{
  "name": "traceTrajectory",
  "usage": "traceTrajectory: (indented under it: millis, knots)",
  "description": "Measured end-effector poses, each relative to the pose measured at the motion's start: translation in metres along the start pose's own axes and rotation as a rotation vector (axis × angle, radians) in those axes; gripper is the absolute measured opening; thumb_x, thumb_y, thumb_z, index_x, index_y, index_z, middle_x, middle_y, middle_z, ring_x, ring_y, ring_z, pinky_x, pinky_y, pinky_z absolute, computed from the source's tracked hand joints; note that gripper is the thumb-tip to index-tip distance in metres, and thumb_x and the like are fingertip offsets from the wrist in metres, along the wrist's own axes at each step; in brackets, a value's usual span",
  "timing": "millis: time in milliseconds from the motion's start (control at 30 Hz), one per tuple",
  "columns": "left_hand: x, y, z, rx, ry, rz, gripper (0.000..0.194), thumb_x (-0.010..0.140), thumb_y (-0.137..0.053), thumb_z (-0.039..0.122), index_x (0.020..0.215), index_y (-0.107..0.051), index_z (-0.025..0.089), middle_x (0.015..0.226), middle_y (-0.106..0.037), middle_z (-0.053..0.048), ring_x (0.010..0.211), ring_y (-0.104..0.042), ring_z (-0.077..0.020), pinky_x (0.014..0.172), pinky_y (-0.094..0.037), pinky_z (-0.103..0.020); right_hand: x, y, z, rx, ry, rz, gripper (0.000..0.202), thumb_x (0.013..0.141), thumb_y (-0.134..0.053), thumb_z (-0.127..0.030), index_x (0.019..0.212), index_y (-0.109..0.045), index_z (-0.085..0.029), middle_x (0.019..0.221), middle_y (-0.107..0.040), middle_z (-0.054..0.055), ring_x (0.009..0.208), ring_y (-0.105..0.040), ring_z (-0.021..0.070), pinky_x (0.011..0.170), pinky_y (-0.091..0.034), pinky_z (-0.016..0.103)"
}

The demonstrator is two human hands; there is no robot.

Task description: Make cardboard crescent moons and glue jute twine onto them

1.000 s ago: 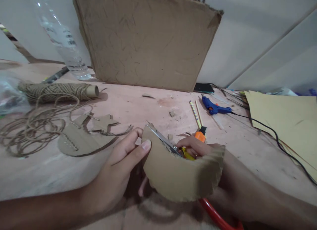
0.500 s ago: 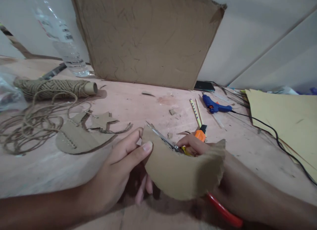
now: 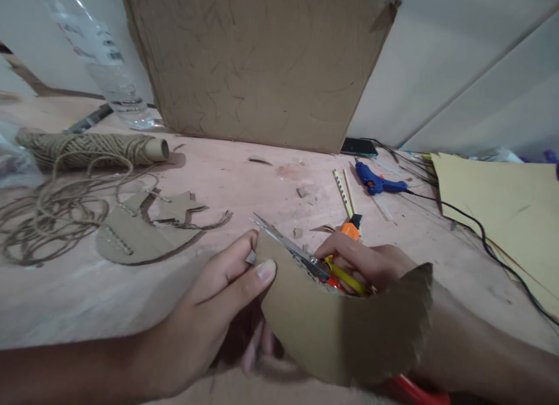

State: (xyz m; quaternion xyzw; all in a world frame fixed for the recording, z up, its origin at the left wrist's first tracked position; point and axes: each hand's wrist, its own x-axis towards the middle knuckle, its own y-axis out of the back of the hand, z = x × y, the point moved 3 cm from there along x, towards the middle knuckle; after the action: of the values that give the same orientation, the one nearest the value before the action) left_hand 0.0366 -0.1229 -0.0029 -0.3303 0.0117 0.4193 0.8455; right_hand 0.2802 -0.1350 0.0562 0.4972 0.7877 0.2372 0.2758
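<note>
A crescent-shaped piece of cardboard is pinched between the thumb and fingers of my left hand at its left tip. My right hand, partly hidden behind the cardboard, grips scissors with a yellow handle part showing. Their blades lie along the ragged inner curve and point to the upper left, the tips slightly apart past the cardboard's end. Left of my hands lies a cardboard crescent with twine stitched through it and a cardboard star beside it.
A twine roll with loose coils and a water bottle stand left. A large cardboard sheet leans behind. Right are a blue glue gun with its cord, an orange cutter and yellowish sheets. A red handle shows below.
The cardboard crescent has tilted, its right end swinging right and down. The scissors show more of their blades and yellow handle, and their tips have parted a little.
</note>
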Motion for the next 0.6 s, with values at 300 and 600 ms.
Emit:
traceTrajectory:
  millis: [300, 600]
  knots:
    - [-0.001, -0.001, 0.0, -0.011, -0.018, 0.011, 0.047, 0.111, -0.087, 0.066, 0.123, -0.069, 0.024, 0.082, -0.077, 0.001, 0.054, -0.068, -0.011, 0.051, -0.061, -0.017, 0.011, 0.015, 0.005, 0.011, 0.086, 0.043, 0.031, 0.103, -0.09, -0.035, 0.126, -0.069, -0.033, 0.084, -0.077, -0.01, 0.068, -0.064, 0.0156, 0.063, -0.043, 0.026]
    - [-0.004, 0.004, -0.004, -0.059, -0.019, 0.067, 0.054, 0.105, -0.093, 0.071, 0.128, -0.072, 0.027, 0.07, -0.073, 0.003, 0.052, -0.063, -0.0112, 0.051, -0.054, -0.015, 0.003, 0.019, -0.026, 0.049, 0.094, -0.112, 0.029, 0.089, -0.089, -0.037, 0.111, -0.073, -0.029, 0.11, -0.088, 0.003, 0.094, -0.082, 0.0268, 0.077, -0.062, 0.03]
